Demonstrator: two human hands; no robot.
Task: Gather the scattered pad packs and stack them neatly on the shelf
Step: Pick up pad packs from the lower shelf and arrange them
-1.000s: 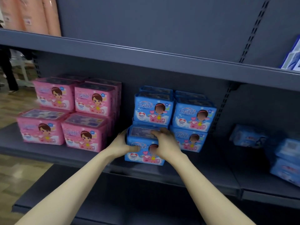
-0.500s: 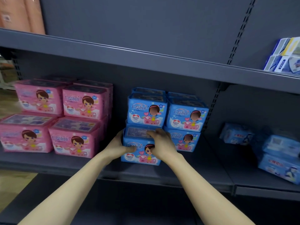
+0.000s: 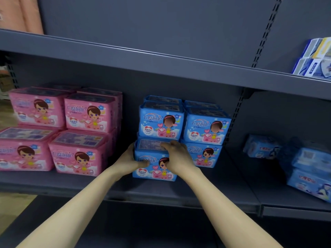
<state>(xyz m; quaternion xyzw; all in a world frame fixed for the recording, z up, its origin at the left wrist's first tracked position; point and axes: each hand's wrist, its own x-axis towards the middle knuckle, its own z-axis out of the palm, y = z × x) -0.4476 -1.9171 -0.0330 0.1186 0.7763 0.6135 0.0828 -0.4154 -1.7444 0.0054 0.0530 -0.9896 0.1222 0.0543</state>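
A blue pad pack [image 3: 154,173] stands on the grey middle shelf [image 3: 143,189], in front of a stack of more blue packs [image 3: 206,127]. My left hand [image 3: 128,161] grips its left side, thumb across the front. My right hand [image 3: 176,156] grips its right front, fingers curled over the top edge. Two tiers of pink pad packs [image 3: 84,111] are stacked to the left. Several loose blue packs [image 3: 260,146] lie scattered on the shelf section to the right.
The upper shelf [image 3: 161,63] overhangs the stacks and bears white and blue boxes [image 3: 315,59] at the far right. Peach-coloured rolls [image 3: 23,13] stand at the top left. A slotted upright [image 3: 234,115] divides the two shelf sections. A lower dark shelf runs beneath.
The view has shifted right and closer. Both hands keep their hold on the front blue pack, which sits nearer the stack behind it than before.
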